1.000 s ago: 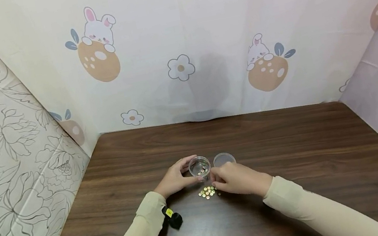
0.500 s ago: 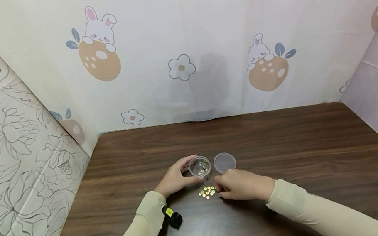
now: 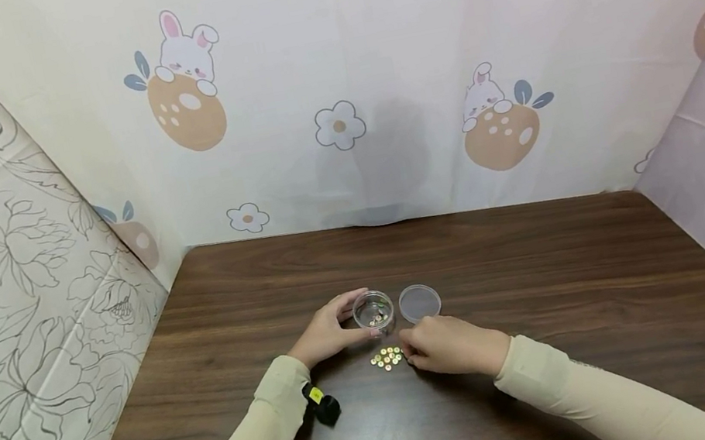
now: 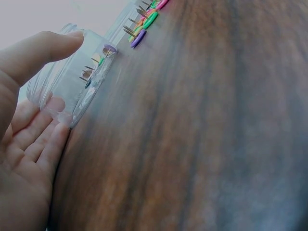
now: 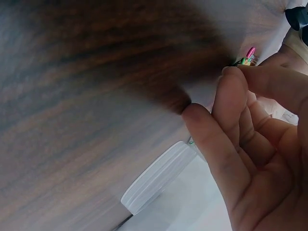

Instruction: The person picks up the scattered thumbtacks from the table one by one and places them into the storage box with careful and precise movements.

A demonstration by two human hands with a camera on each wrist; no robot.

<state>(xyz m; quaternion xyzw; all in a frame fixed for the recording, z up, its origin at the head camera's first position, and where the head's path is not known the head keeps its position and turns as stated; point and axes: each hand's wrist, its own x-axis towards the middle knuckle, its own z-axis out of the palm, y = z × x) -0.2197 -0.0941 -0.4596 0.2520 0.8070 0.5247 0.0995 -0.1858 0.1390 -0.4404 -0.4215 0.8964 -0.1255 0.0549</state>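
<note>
My left hand (image 3: pixel 326 332) holds a clear round plastic container (image 4: pixel 62 79) from the side, its thumb at the rim and its fingers around the wall. Several thumbtacks lie inside, points up. Just in front of it on the table is a small cluster of thumbtacks (image 3: pixel 387 359), with pink, green, orange and purple heads showing in the left wrist view. At the right edge of that cluster my right hand (image 3: pixel 452 344) has its fingers curled, the thumb tip meeting a fingertip. I cannot tell whether a thumbtack is between them.
A clear round lid (image 3: pixel 420 303) lies flat to the right of the container, just beyond my right hand. The dark wood table (image 3: pixel 251 285) ends at a printed cloth backdrop (image 3: pixel 268 62). A black camera (image 3: pixel 326 411) hangs at my left wrist.
My right hand has come slightly down toward me from beside the container, uncovering the lid, and its thumb has drawn in to the fingers. My left hand and the container stay in place.
</note>
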